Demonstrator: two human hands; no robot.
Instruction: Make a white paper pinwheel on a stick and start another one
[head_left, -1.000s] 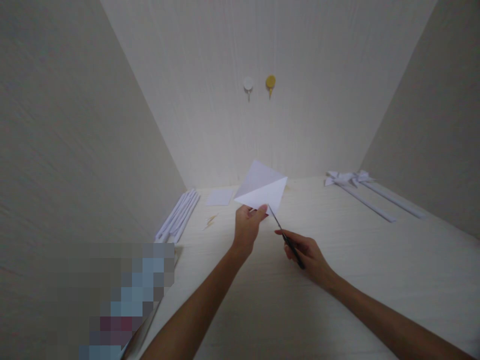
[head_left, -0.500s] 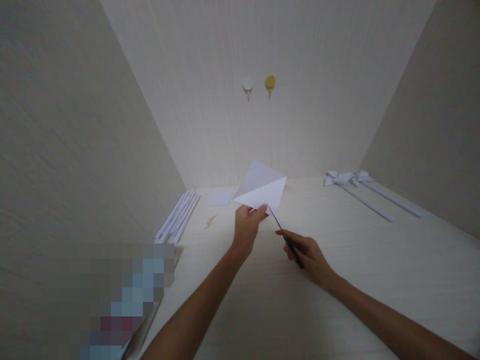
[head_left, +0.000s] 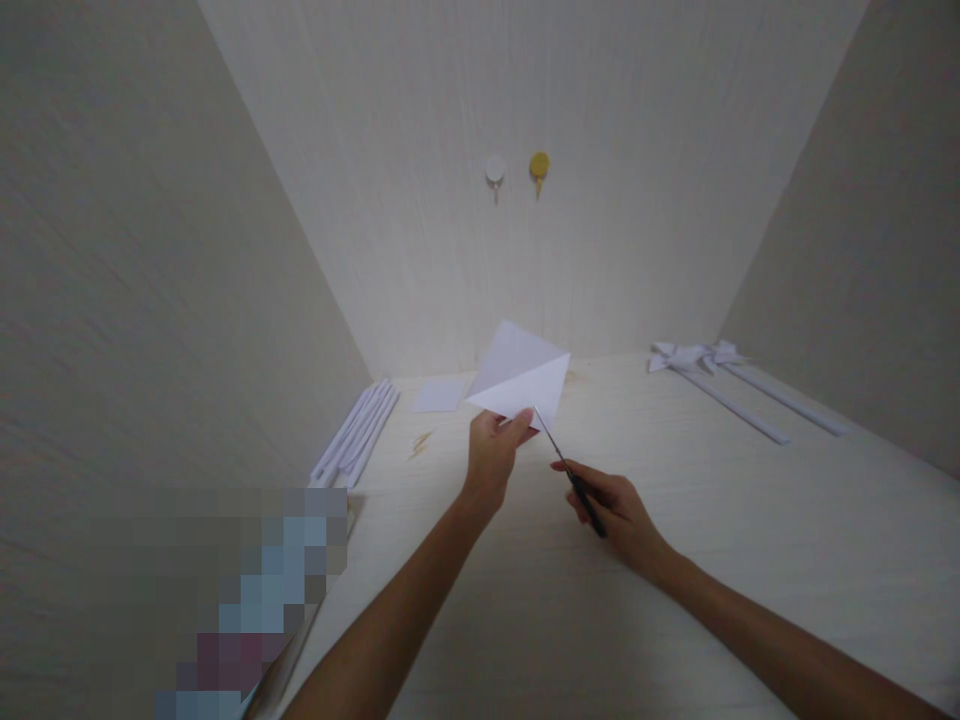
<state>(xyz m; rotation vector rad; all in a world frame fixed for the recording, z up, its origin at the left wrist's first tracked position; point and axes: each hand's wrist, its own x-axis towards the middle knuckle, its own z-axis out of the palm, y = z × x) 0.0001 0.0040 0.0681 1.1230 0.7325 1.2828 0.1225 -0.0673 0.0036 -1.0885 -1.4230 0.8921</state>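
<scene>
White folded paper (head_left: 519,378) sits pinched at its lower corner in the left hand (head_left: 491,455), raised just above the pale worktop (head_left: 675,520). The right hand (head_left: 619,510) is closed around dark-handled scissors (head_left: 570,475), their tip touching the paper's lower edge beside the left thumb. Compared with a second ago almost nothing has moved: the paper has drifted very slightly left and the blade tip has crept up to meet its edge, so the cut seems only just begun. Whether the blades are parted I cannot tell. Rolled paper strips (head_left: 356,432) lie at the left, a small flat sheet (head_left: 439,394) behind.
</scene>
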